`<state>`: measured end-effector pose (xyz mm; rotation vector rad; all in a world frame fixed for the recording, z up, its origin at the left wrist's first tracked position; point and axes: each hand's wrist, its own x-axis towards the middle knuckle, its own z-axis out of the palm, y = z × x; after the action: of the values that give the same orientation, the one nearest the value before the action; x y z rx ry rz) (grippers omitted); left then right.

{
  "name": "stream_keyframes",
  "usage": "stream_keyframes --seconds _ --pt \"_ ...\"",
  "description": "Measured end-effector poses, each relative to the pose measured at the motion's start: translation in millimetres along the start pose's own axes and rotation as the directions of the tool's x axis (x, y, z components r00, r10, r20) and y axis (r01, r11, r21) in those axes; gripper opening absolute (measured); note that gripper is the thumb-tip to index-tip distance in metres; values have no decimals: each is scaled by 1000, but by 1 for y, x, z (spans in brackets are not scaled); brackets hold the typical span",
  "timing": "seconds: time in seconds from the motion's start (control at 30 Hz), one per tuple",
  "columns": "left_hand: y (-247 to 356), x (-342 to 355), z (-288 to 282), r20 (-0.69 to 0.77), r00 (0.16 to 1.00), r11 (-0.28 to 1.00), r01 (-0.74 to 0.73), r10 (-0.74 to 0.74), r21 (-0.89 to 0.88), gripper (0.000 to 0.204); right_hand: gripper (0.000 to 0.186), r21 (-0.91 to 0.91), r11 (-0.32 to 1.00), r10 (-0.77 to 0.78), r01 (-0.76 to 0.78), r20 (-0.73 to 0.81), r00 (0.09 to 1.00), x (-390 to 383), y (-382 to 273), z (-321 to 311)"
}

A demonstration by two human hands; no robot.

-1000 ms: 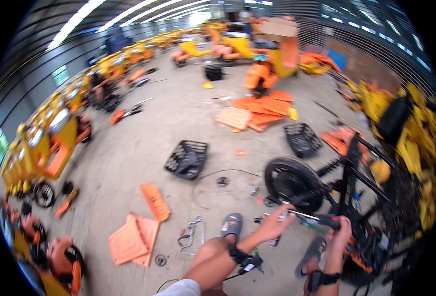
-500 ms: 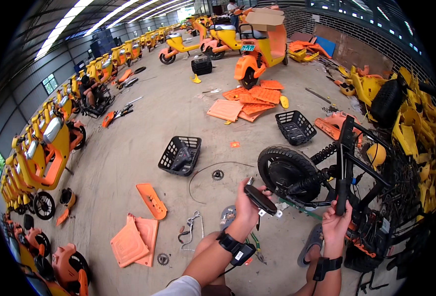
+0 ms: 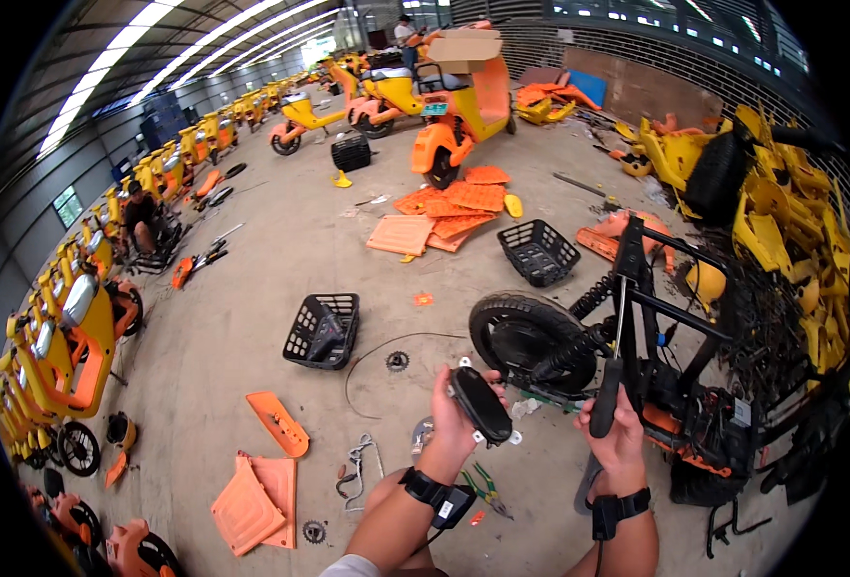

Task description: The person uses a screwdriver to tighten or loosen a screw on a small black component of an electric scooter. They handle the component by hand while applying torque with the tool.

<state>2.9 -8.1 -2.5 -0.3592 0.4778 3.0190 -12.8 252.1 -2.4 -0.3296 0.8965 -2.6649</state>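
Note:
My left hand [image 3: 453, 424] is closed on a flat, black, oval part [image 3: 482, 402] with a glossy face and small white mounting tabs at its ends. What the part belongs to I cannot tell. In my right hand [image 3: 621, 435] is a screwdriver [image 3: 605, 398], gripped by its black handle, with the long metal shaft pointing up. Just beyond both hands lies a stripped scooter frame [image 3: 665, 313], with its rear wheel [image 3: 532, 344] and coil shock absorbers showing. The shaft overlaps the frame in view; whether it touches is unclear.
Green-handled pliers [image 3: 487, 490] lie on the floor below my left hand. Two black baskets [image 3: 321, 332] [image 3: 538, 252], orange panels [image 3: 252, 505] and a sprocket [image 3: 398, 361] lie around. Yellow panels [image 3: 766, 216] are heaped at right. Scooters [image 3: 88, 313] line the left; a person [image 3: 143, 216] sits there.
The black oval part has turned in my left hand, so its broad glossy face now shows. My right hand has lowered slightly with the screwdriver, whose shaft now shows plainly. The whole view has shifted.

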Motion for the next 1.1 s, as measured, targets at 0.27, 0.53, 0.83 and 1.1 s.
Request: stream_keyframes --seconds 0.27,0.53,0.83,1.1 --pt "-21 12 -9 -19 1000 980 19 -15 199 53 52 -66 996 -59 54 -88 994 -11 -1 -6" --pt "-21 9 -9 -35 999 977 34 -27 212 52 50 -25 999 -35 32 -109 993 -9 -3 -5" --pt "-17 10 -6 29 999 969 13 -21 246 53 42 -286 958 -82 37 -145 986 -6 -1 -9" --pt "-9 7 -4 106 993 926 16 -60 377 54 33 -537 820 -323 197 -150 935 -10 9 -1"
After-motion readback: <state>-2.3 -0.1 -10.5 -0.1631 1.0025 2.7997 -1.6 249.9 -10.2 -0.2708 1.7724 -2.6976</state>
